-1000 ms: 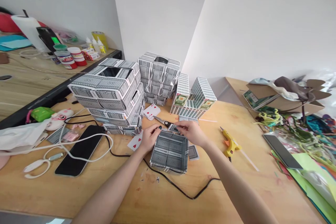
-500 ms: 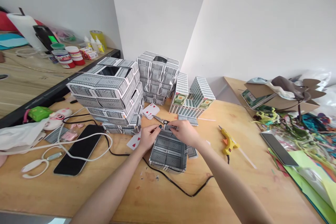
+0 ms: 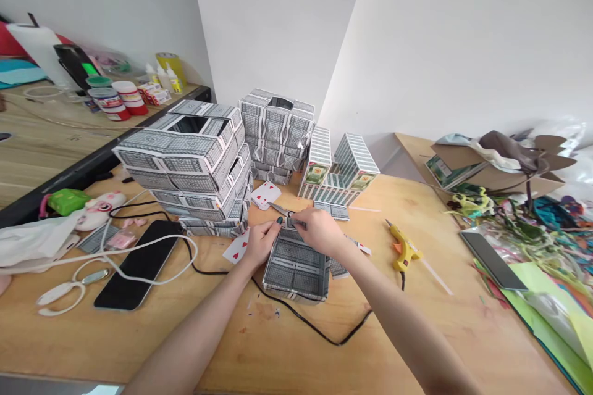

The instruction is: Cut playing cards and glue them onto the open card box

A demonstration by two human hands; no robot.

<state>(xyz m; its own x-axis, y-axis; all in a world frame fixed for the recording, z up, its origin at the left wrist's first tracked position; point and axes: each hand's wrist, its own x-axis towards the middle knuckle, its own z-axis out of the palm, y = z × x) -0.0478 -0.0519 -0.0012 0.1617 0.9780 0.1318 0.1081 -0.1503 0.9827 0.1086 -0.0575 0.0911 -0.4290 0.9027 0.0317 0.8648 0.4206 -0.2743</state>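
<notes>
On the desk [image 3: 278, 361] before you sits an open-topped box [image 3: 294, 293] made of playing cards. Your left hand [image 3: 260, 244] pinches its far left corner; your right hand [image 3: 319, 231] has its fingers bunched at the far rim, their exact hold hidden. Keep the left grip steady, press lightly so the card walls stay straight, and mind the scissors [image 3: 278, 207] just beyond.

Red heart signs show on the farther playing card [image 3: 266, 193] and the nearer playing card [image 3: 236, 250]. Print on the red-and-white jars [image 3: 110, 103] is too small to read.
</notes>
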